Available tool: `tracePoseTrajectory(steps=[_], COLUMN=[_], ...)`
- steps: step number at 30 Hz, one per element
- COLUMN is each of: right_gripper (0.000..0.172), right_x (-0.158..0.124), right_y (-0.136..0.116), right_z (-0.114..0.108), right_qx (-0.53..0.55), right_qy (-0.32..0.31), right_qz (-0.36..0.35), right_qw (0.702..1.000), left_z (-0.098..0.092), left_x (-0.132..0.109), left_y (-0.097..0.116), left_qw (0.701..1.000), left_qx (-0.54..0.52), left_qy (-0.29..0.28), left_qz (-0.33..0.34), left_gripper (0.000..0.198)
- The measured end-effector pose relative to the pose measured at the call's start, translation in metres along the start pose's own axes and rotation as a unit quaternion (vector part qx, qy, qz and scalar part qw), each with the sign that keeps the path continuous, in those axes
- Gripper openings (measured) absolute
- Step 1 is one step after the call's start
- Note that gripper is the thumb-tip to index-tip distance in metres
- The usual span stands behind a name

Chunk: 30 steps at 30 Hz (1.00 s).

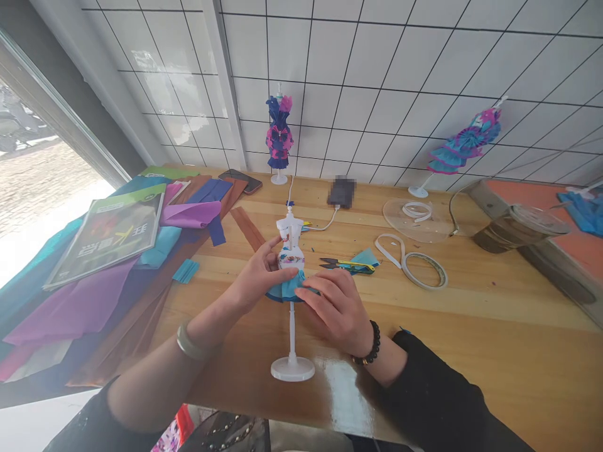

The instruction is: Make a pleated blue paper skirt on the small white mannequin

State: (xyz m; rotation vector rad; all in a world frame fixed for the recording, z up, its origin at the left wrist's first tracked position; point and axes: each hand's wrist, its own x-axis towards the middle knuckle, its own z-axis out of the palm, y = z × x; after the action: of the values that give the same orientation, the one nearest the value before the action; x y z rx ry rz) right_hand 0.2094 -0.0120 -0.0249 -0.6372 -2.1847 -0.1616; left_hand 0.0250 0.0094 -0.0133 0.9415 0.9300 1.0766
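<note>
A small white dress form (291,233) stands upright on its round base in front of me. Colourful patterned strips cross its torso, and a blue crepe-paper skirt (285,290) with a darker hem hangs at its hips. My left hand (252,279) grips the form from the left, thumb lying across the front at the waist and fingers partly hidden behind it. On the right side, the fingers of my right hand (339,307) are closed, pinching the skirt's upper edge. Yellow-handled thread snips (348,265) lie behind the right hand on a scrap of blue paper (366,257).
Crepe-paper sheets (94,307) and a packet (110,232) cover the left side. Two dressed forms, one upright (279,135) and one appearing tilted (466,144), stand by the tiled wall. A tape roll (443,276), clear disc (393,220), cup (513,232) and phone (247,182) lie around.
</note>
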Motion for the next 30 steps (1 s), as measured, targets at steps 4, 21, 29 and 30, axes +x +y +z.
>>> tracePoseTrajectory(steps=[4, 21, 29, 30], right_gripper=[0.015, 0.028, 0.012, 0.013], right_x=[0.0006, 0.0006, 0.0025, 0.0023], right_y=[-0.0031, -0.0035, -0.0041, -0.0039], right_z=[0.0019, 0.0003, -0.0001, -0.0001], right_qx=[-0.004, 0.024, 0.025, 0.026], right_qy=[-0.015, -0.005, -0.003, -0.006], right_qz=[-0.013, 0.014, 0.008, 0.008], right_qw=[1.000, 1.000, 1.000, 1.000], left_z=[0.0006, -0.0003, -0.0014, -0.0012], left_x=[0.0012, 0.0022, 0.0021, 0.0019], left_y=[-0.0018, -0.0028, -0.0041, -0.0038], left_qw=[1.000, 1.000, 1.000, 1.000], left_qx=[0.008, 0.010, 0.027, 0.028], left_qy=[0.001, 0.006, -0.006, -0.005], left_qz=[0.010, 0.003, 0.007, 0.006], left_gripper=[0.092, 0.090, 0.087, 0.087])
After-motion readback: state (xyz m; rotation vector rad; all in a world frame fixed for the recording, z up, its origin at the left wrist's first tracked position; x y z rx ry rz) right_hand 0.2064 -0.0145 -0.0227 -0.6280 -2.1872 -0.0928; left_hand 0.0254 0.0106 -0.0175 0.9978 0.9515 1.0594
